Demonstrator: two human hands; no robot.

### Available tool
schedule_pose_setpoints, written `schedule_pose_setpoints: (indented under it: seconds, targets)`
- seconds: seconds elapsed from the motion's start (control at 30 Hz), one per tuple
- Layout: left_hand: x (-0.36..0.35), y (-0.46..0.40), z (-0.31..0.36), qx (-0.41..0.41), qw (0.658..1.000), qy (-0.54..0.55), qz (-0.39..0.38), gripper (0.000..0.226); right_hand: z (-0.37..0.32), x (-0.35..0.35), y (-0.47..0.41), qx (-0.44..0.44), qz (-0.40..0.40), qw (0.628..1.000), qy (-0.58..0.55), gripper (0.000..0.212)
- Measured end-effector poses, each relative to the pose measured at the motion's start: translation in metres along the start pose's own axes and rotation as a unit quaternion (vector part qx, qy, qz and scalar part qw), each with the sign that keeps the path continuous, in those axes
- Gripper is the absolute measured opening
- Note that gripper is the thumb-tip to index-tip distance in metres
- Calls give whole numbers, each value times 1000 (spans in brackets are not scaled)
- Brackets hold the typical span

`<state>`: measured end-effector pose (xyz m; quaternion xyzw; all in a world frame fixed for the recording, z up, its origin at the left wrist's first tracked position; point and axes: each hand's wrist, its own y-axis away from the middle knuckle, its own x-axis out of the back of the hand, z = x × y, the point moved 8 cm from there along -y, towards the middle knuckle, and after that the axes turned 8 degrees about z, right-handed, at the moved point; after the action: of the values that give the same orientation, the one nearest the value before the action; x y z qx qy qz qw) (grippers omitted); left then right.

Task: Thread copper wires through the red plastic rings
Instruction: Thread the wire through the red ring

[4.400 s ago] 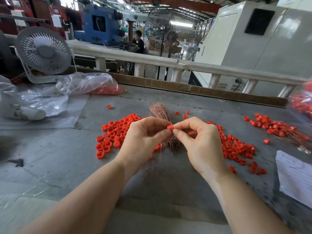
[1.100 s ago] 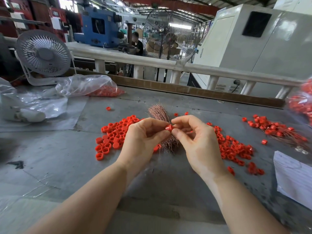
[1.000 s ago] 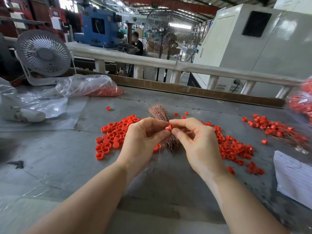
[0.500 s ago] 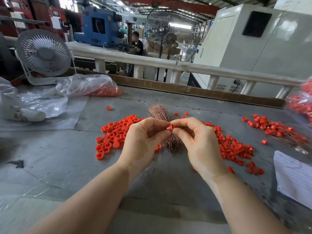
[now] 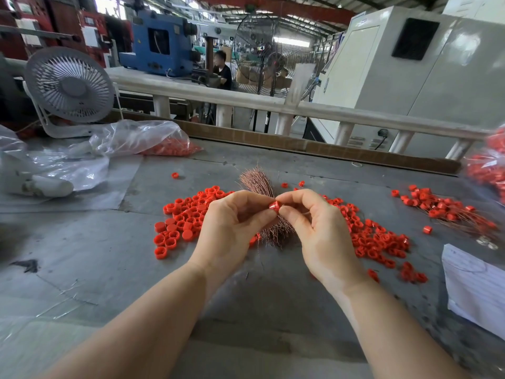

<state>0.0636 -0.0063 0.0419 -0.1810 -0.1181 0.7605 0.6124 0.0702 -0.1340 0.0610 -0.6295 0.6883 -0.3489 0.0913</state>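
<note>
One red ring (image 5: pixel 273 206) sits pinched between the thumb and forefinger tips of the left hand (image 5: pixel 232 228) and the right hand (image 5: pixel 319 231), raised above the grey table (image 5: pixel 109 255). Whether a wire passes through it is hard to make out. Just behind and beneath the hands lies the copper wire bundle (image 5: pixel 258 181). Loose red rings (image 5: pixel 185 217) spread to the left, more rings (image 5: pixel 374 239) to the right, and a heap of threaded rings (image 5: pixel 448 212) sits far right.
</note>
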Motion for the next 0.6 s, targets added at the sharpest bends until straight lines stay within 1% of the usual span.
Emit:
schedule_pose_setpoints:
  seconds: [0.17,0.3,0.43,0.6]
  targets:
    - [0,1,-1,11,1000,22,-7,20,1,-1,0,-10,2,1000,-13,14]
    - [-3,2,-2,19,999,35,-15,21,-3,4,-1,22,24,999,15,12]
    - [-1,1,-3,27,998,55,-8,16,-7,3,0,47,27,998,26,9]
    - [-1,1,-4,35,997,65,-8,14,-7,4,0,50,28,998,23,10]
